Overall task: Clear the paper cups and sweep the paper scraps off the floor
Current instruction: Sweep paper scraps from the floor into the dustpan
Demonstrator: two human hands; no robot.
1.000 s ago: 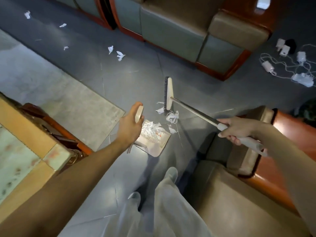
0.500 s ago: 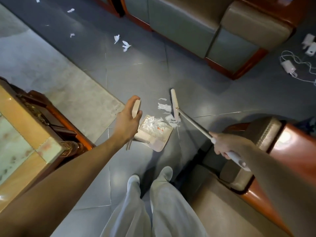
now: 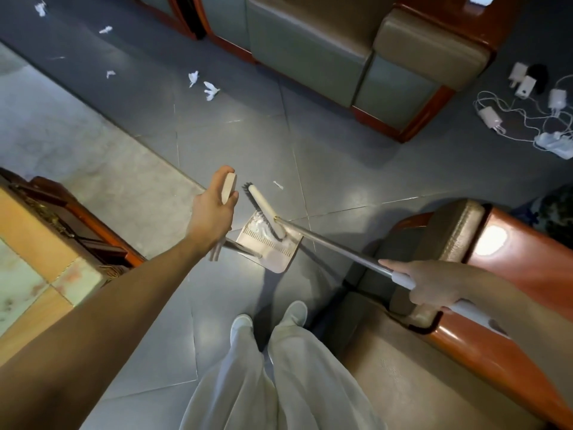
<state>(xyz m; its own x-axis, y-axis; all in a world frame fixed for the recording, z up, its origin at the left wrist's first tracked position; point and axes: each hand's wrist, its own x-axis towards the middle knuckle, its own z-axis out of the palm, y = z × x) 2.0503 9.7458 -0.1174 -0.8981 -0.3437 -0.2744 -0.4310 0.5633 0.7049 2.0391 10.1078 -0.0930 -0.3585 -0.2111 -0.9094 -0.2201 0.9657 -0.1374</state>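
My left hand (image 3: 212, 209) grips the beige top of the dustpan's upright handle. The beige dustpan (image 3: 273, 254) lies on the grey floor in front of my feet, with white paper scraps in it. My right hand (image 3: 434, 285) holds the broom's metal pole (image 3: 335, 246) by its white grip. The broom head (image 3: 263, 209) lies across the dustpan's mouth, over the scraps. One small scrap (image 3: 278, 184) sits just beyond the broom. Several more paper scraps (image 3: 210, 90) lie farther off at the upper left. No paper cups are in view.
A grey-green sofa with a red wooden frame (image 3: 341, 57) stands ahead. An armchair (image 3: 465, 243) is at my right, a stone-topped wooden table (image 3: 37, 268) at my left. White chargers and cables (image 3: 527, 119) lie on the floor at the far right.
The broom head has swept toward me and now lies over the dustpan. The pile of scraps that lay in front of the pan is now in it.
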